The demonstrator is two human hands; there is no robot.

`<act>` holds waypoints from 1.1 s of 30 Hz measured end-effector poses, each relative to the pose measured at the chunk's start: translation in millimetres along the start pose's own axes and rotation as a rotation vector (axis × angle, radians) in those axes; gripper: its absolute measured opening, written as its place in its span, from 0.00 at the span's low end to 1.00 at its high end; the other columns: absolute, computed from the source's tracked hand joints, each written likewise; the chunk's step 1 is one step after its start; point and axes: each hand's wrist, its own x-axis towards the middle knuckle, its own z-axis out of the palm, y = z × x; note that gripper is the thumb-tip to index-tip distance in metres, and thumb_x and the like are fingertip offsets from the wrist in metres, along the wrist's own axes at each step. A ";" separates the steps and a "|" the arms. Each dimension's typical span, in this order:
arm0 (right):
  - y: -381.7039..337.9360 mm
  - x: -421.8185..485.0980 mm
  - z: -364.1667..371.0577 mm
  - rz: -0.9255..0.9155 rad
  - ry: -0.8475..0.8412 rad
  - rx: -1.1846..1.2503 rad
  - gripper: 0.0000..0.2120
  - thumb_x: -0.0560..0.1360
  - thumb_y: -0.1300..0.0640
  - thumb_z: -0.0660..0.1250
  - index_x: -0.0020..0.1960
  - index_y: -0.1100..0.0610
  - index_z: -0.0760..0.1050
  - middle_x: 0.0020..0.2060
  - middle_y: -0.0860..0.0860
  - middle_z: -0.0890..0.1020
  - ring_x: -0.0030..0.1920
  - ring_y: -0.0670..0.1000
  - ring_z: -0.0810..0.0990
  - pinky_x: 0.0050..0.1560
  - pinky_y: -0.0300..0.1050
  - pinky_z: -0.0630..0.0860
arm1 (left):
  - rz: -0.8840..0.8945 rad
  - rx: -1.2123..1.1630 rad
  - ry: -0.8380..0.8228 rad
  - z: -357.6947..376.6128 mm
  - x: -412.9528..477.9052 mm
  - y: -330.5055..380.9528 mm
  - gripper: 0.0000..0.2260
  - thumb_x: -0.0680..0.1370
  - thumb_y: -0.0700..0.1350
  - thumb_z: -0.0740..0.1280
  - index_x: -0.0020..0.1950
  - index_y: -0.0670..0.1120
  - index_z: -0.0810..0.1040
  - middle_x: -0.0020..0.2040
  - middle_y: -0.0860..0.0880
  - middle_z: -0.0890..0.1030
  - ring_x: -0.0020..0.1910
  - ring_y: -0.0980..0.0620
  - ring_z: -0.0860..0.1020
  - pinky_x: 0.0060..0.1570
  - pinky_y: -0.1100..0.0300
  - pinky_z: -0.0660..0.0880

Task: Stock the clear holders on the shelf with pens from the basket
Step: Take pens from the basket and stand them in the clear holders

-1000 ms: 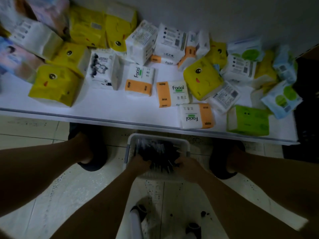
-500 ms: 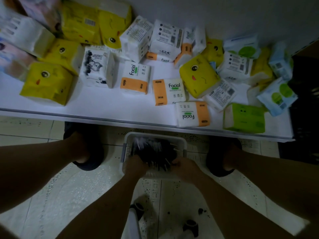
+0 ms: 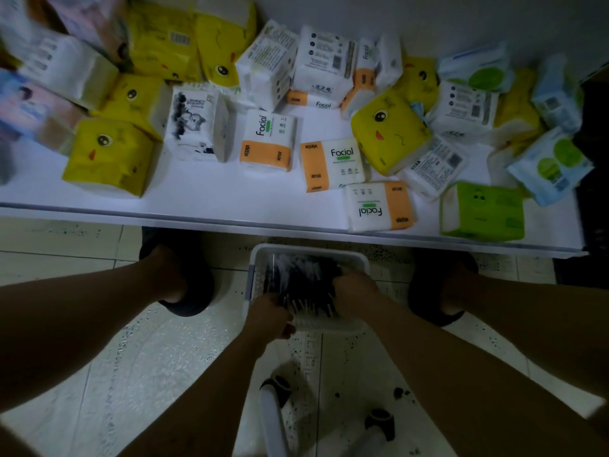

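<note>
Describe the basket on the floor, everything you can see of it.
The basket is a small, pale rectangular tray of what looks like plastic, with rounded corners and a greyish strip on its left wall. It sits flat on the tiled floor just in front of the white shelf's edge, between the person's feet. A heap of dark pens fills it. The left hand reaches in at its near-left corner, and the right hand grips the pens on its right side.

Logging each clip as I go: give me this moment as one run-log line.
stage: gathering pens | left hand: in basket, on pens | right hand: in basket, on pens | grip: unclear | clear holders: not in view
</note>
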 end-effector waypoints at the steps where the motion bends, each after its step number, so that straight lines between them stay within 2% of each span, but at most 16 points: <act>1: -1.3 0.0 1.6 -0.006 -0.003 -0.067 0.12 0.79 0.58 0.61 0.59 0.61 0.77 0.58 0.58 0.77 0.57 0.58 0.76 0.54 0.47 0.74 | 0.009 0.013 -0.010 0.8 -1.0 1.7 0.09 0.79 0.34 0.59 0.50 0.49 0.71 0.44 0.46 0.78 0.37 0.51 0.78 0.32 0.63 0.75; 4: -4.0 0.9 4.6 0.004 -0.027 -0.167 0.15 0.79 0.54 0.60 0.62 0.60 0.75 0.63 0.57 0.73 0.62 0.58 0.71 0.60 0.50 0.72 | 0.055 0.079 0.035 3.0 -0.6 5.3 0.10 0.78 0.35 0.60 0.49 0.51 0.72 0.42 0.48 0.77 0.36 0.53 0.74 0.30 0.65 0.70; 8: -7.6 3.6 9.1 0.050 -0.147 -0.207 0.20 0.81 0.49 0.55 0.65 0.61 0.73 0.63 0.57 0.74 0.66 0.58 0.69 0.66 0.54 0.67 | 0.070 0.093 0.080 6.9 1.1 7.6 0.07 0.80 0.39 0.58 0.51 0.45 0.75 0.43 0.46 0.76 0.35 0.53 0.70 0.32 0.63 0.66; 10: -11.0 5.5 7.8 0.065 -0.160 -0.161 0.21 0.79 0.49 0.57 0.65 0.62 0.73 0.65 0.60 0.73 0.67 0.60 0.68 0.68 0.57 0.64 | 0.107 0.100 0.098 9.7 1.9 10.1 0.08 0.81 0.41 0.58 0.53 0.43 0.75 0.43 0.46 0.76 0.34 0.55 0.70 0.31 0.64 0.66; 12: -15.6 6.2 6.0 0.098 -0.139 -0.048 0.17 0.77 0.52 0.63 0.61 0.61 0.76 0.64 0.59 0.73 0.66 0.61 0.69 0.64 0.57 0.64 | 0.146 0.089 0.091 12.1 2.4 13.7 0.07 0.81 0.43 0.60 0.55 0.45 0.76 0.43 0.48 0.77 0.34 0.56 0.71 0.31 0.64 0.66; 15: -18.5 4.2 5.2 0.141 -0.116 0.103 0.08 0.77 0.56 0.62 0.46 0.60 0.77 0.58 0.59 0.77 0.52 0.57 0.74 0.51 0.49 0.69 | 0.188 0.104 0.075 17.2 0.3 16.5 0.07 0.81 0.43 0.61 0.57 0.47 0.76 0.43 0.51 0.78 0.35 0.57 0.73 0.32 0.65 0.68; 17: -17.8 0.3 4.6 0.191 -0.072 0.225 0.09 0.78 0.59 0.60 0.49 0.62 0.78 0.53 0.60 0.79 0.48 0.56 0.76 0.46 0.45 0.69 | 0.205 0.122 0.087 19.8 -2.6 18.2 0.08 0.81 0.43 0.61 0.58 0.47 0.76 0.44 0.51 0.79 0.37 0.57 0.75 0.34 0.65 0.69; 19: -14.9 -5.3 2.7 0.262 -0.005 0.335 0.10 0.78 0.59 0.61 0.52 0.62 0.79 0.48 0.58 0.80 0.46 0.56 0.77 0.45 0.44 0.72 | 0.215 0.101 0.099 20.3 -6.8 19.7 0.08 0.81 0.42 0.61 0.58 0.46 0.77 0.43 0.50 0.79 0.37 0.56 0.76 0.36 0.64 0.71; 22: -14.9 -18.3 -0.2 0.343 0.078 0.400 0.09 0.79 0.58 0.62 0.50 0.60 0.81 0.46 0.56 0.81 0.46 0.55 0.79 0.45 0.43 0.74 | 0.201 0.084 0.104 17.2 -13.8 20.9 0.09 0.81 0.41 0.59 0.57 0.43 0.77 0.43 0.47 0.80 0.38 0.53 0.75 0.37 0.61 0.71; 26: -18.8 -40.0 -9.9 0.331 0.141 0.517 0.06 0.77 0.60 0.64 0.46 0.60 0.79 0.42 0.56 0.81 0.44 0.54 0.79 0.44 0.44 0.76 | 0.183 0.071 0.102 15.6 -25.3 24.8 0.08 0.81 0.40 0.58 0.52 0.42 0.77 0.48 0.39 0.80 0.46 0.43 0.78 0.50 0.50 0.76; 28: -20.7 -53.4 -17.6 0.309 0.164 0.536 0.06 0.77 0.60 0.64 0.51 0.61 0.76 0.45 0.58 0.80 0.45 0.55 0.78 0.42 0.43 0.74 | 0.205 0.052 0.110 16.2 -33.5 27.1 0.07 0.81 0.42 0.58 0.51 0.43 0.76 0.49 0.39 0.80 0.50 0.41 0.78 0.54 0.47 0.76; 29: -21.5 -59.5 -21.5 0.300 0.166 0.549 0.10 0.76 0.61 0.64 0.57 0.62 0.73 0.49 0.59 0.79 0.47 0.55 0.77 0.42 0.42 0.72 | 0.226 0.038 0.112 16.6 -37.9 28.1 0.08 0.82 0.44 0.58 0.52 0.44 0.75 0.50 0.40 0.79 0.51 0.42 0.78 0.55 0.46 0.76; 31: -22.7 -71.8 -29.4 0.270 0.156 0.578 0.15 0.77 0.62 0.62 0.63 0.63 0.69 0.53 0.60 0.78 0.49 0.56 0.76 0.43 0.43 0.72 | 0.282 0.029 0.133 17.6 -46.5 31.0 0.09 0.83 0.48 0.57 0.54 0.46 0.74 0.51 0.44 0.78 0.52 0.45 0.77 0.54 0.47 0.78; 33: -24.8 -84.1 -37.1 0.239 0.158 0.621 0.11 0.78 0.62 0.59 0.58 0.64 0.74 0.50 0.61 0.80 0.49 0.58 0.78 0.44 0.45 0.74 | 0.339 0.049 0.192 18.5 -53.3 35.7 0.10 0.83 0.49 0.55 0.53 0.48 0.74 0.48 0.46 0.78 0.47 0.49 0.77 0.45 0.55 0.79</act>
